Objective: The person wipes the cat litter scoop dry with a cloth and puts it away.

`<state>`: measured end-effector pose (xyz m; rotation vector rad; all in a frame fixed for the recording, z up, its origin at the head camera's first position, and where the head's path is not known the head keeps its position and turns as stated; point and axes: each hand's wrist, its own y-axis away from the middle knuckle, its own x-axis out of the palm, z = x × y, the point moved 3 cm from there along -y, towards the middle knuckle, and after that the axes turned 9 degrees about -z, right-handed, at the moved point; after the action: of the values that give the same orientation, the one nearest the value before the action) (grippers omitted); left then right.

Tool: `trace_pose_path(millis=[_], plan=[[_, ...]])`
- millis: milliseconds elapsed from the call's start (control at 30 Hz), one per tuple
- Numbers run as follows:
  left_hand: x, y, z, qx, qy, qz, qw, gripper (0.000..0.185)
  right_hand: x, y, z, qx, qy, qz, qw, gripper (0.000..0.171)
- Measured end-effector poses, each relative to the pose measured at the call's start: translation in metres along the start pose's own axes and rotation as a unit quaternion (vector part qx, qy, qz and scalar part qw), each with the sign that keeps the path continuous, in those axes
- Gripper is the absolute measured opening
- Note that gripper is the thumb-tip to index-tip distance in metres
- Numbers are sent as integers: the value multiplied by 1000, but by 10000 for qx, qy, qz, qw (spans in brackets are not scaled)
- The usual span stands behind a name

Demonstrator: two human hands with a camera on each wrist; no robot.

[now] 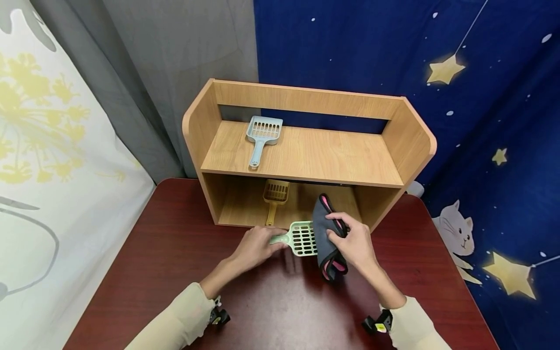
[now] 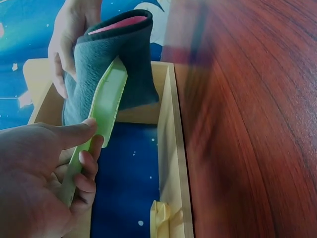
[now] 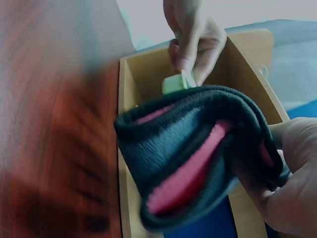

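My left hand (image 1: 258,247) grips the handle of a light green slotted litter scoop (image 1: 303,238), held above the table in front of the shelf. My right hand (image 1: 355,242) pinches a folded cloth (image 1: 324,238), dark grey with black edging and pink inside. The cloth meets the far end of the scoop and hides its tip in the head view. From the left wrist view, the scoop (image 2: 110,94) appears edge-on against the cloth (image 2: 124,64). The right wrist view shows the cloth's folds (image 3: 183,153) up close, covering most of the scoop.
A wooden two-tier shelf (image 1: 306,177) stands on the dark red table (image 1: 175,272). On its upper tier lies a pale blue scoop (image 1: 264,131), towards the left. A yellow scoop (image 1: 276,193) lies on the lower tier, its handle facing the front edge. Curtains hang behind.
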<state>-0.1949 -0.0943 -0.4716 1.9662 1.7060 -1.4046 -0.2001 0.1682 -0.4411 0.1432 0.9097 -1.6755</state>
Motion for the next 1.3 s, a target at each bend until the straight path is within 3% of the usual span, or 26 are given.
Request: trace_pose_path(millis=[300, 700, 1033, 1300], plan=[[-4, 2, 5, -86, 23, 92, 9999, 33, -19, -6, -7, 383, -321, 32, 9987, 38], [-16, -3, 13, -174, 171, 59, 9997, 33, -47, -8, -7, -12, -623, -111, 9980, 38], [-22, -9, 14, -287, 488, -32, 9984, 34, -56, 3, -13, 187, -737, -262, 9968, 40], [-21, -16, 12, -416, 512, -255, 9975, 33, -49, 19, 19, 296, -770, -494, 9954, 38]])
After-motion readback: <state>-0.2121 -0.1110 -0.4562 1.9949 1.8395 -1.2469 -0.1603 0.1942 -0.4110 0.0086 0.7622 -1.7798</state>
